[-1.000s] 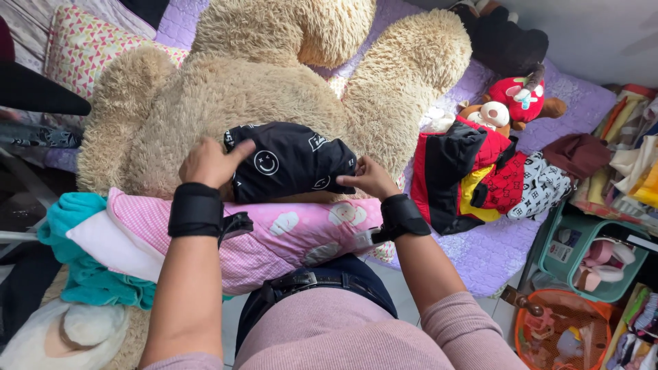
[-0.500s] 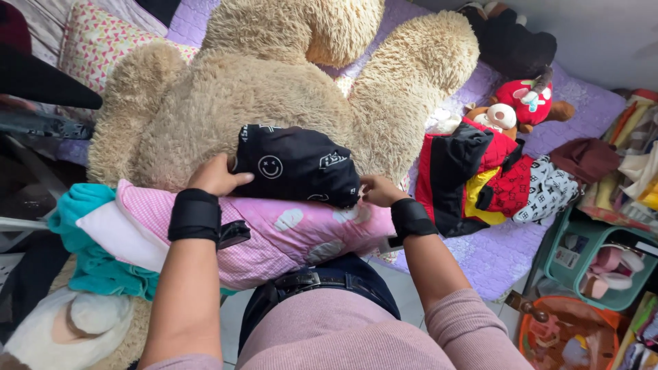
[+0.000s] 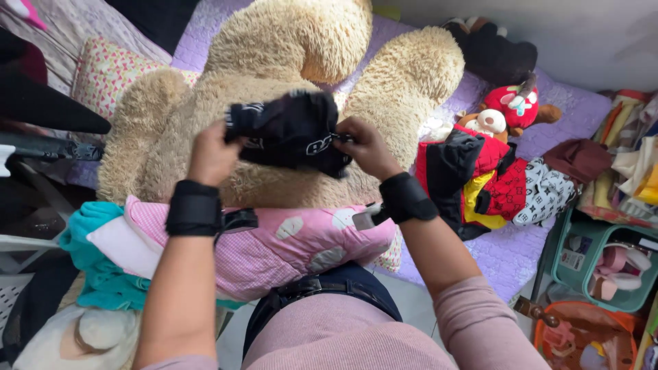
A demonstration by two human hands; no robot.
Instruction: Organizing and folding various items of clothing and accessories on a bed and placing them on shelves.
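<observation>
Head view. We record a black garment point(image 3: 288, 130) with white printed marks, bunched into a roll at the upper centre of the frame. Its long axis runs roughly left to right across the picture, with the right end dipping slightly lower. It is lifted clear of the large tan teddy bear point(image 3: 274, 82) that lies behind and beneath it.

We note the left hand point(image 3: 212, 154) at the left end of the roll, its grip clenched on the cloth, knuckles toward the camera. The right hand point(image 3: 367, 147) takes the right end, its grip pinched on the fabric near a white mark. Both wrists carry black bands.

Below the hands, in the lower centre of the frame, we find a pink cushion point(image 3: 288, 243) with pale patches, resting against the person's front. A teal cloth point(image 3: 96, 264) sits at the lower left, just beside the cushion.

At the right of the frame we log a red and black soft toy point(image 3: 480, 178) on the purple bed cover point(image 3: 507, 253), near the bear. A green basket point(image 3: 603, 267) stands at the lower right, well apart from the hands.
</observation>
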